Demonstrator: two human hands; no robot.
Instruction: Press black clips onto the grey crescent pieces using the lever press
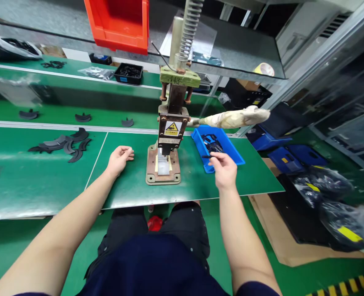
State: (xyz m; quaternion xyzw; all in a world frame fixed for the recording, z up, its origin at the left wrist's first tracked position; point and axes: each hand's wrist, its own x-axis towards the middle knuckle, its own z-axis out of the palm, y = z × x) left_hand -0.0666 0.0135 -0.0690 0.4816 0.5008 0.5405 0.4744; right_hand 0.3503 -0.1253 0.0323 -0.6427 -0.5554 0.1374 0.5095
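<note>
Right hand (224, 169) pinching a small black part (207, 156) at the blue bin (231, 150) edge; left hand (119, 158) loosely curled, empty, beside the press (169, 135). Loose pinch, could easily drop it back in.

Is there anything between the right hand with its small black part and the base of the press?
Nothing visible. The right hand holds a small black part at the blue bin, and only bare green mat lies between it and the press base.
</note>
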